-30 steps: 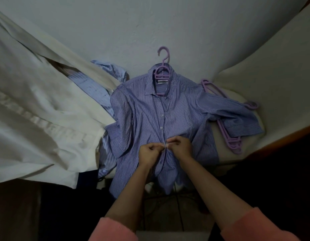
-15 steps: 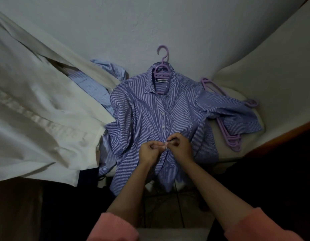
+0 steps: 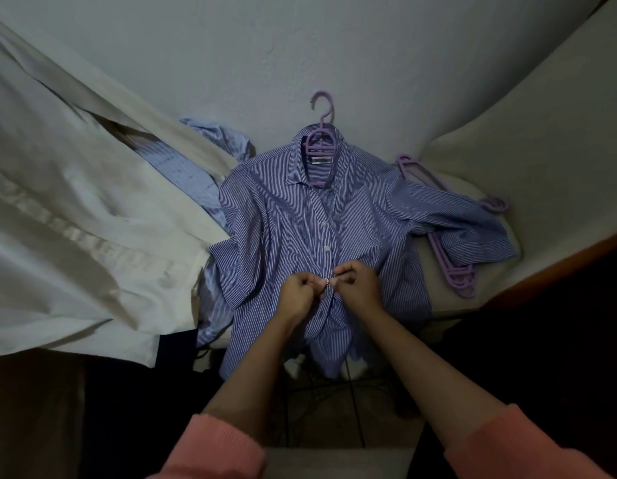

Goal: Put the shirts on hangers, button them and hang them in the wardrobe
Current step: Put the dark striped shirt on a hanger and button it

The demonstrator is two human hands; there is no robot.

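Striped shirt [image 3: 283, 236], hands [image 3: 300, 293] still buttoning

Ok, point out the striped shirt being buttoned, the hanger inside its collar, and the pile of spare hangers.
Striped shirt [image 3: 283, 236]: head view, on its front panel left of the buttons.
Hanger in the collar [image 3: 321, 114]: head view, on its hook above the collar.
Spare hangers [image 3: 459, 274]: head view, on the stacked bars right of the shirt.
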